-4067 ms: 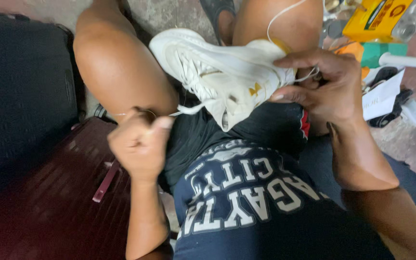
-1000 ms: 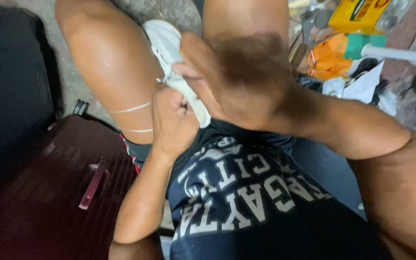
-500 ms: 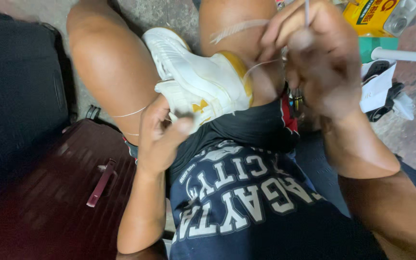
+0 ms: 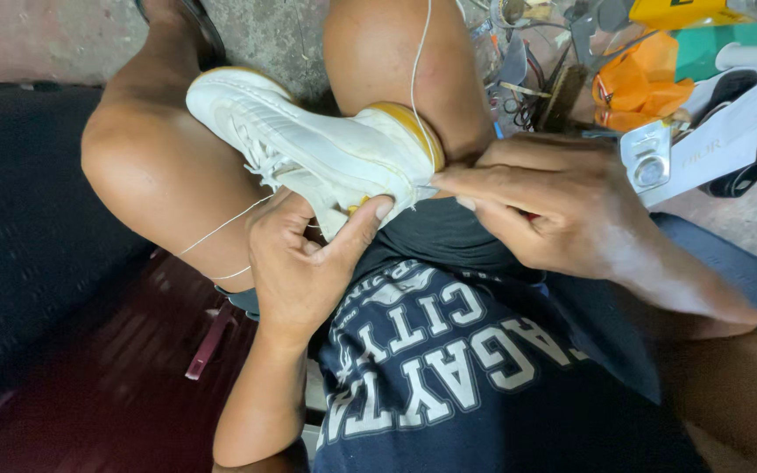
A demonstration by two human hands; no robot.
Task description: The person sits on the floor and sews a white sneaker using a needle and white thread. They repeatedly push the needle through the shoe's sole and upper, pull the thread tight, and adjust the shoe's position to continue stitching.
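Orange plastic bag (image 4: 637, 83), a white box (image 4: 711, 140) and tool clutter (image 4: 527, 79) sit at upper right, well apart from the work. White sneaker (image 4: 308, 149) lies between the knees on the lap, long axis running toe upper-left to heel lower-right. Left hand (image 4: 300, 263) grips its sole with thumb pressed; right hand (image 4: 545, 201) pinches white thread (image 4: 418, 79) at the heel.

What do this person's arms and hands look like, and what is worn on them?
Both hands, left and right, are bare: no gloves, rings or watch show. The forearms are bare too, with no sleeves reaching them. The person wears a dark navy shirt with pale block lettering.
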